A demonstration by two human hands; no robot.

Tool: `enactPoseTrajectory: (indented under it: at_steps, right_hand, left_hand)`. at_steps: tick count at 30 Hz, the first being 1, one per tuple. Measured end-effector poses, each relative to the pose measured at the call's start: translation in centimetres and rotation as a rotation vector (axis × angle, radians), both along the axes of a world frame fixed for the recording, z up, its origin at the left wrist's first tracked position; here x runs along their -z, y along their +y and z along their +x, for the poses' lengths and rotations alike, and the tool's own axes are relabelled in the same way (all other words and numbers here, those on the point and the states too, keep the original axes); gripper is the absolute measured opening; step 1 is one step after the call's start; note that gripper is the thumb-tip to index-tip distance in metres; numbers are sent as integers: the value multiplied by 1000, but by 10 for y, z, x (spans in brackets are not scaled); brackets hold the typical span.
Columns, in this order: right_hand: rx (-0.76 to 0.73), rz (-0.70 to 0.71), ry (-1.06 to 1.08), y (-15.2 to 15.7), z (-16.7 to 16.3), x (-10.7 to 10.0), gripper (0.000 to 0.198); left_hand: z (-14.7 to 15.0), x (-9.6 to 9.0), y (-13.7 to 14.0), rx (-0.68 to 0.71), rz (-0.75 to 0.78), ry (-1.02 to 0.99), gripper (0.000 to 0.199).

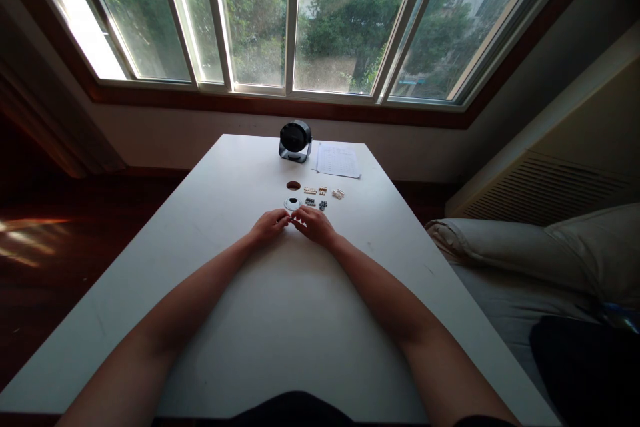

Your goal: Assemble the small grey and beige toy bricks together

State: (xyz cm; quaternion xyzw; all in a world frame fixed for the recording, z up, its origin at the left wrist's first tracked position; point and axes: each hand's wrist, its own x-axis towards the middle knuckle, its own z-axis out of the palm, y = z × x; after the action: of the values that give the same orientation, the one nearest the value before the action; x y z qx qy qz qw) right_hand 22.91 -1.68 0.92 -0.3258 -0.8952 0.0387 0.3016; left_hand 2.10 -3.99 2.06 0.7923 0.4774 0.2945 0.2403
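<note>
My left hand and my right hand meet fingertip to fingertip above the white table. Both have their fingers pinched together; whatever lies between them is too small and covered to make out. Just beyond the fingertips is a pale round ring with a dark middle. To its right lie dark small pieces in rows and a loose cluster of dark pieces, close to my right fingers. Behind them sit gold-coloured small pieces, more gold-coloured pieces and a pile of cream-coloured pieces.
A brown round spot or opening shows behind the ring. Farther back stand a black desk fan and a printed paper sheet. Windows rise past the far edge; a bed with bedding borders the right.
</note>
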Motion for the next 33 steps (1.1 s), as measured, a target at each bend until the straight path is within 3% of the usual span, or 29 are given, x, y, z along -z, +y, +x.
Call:
enactPoseTrajectory:
  at_steps: [7,14,27,33]
  right_hand:
    - [16,13,-34,0,0,0,14]
    - [24,29,-30,0,0,1,15]
    - [-26,63,9,2,0,3,12]
    - [-14,86,3,2,1,3,14]
  left_hand:
    - [-1,3,1,0,2,-19,33]
    - [0,1,0,8,16,-5,24]
    - [-1,5,2,23,5,-31,32]
    - [-2,7,4,7,31,-31,24]
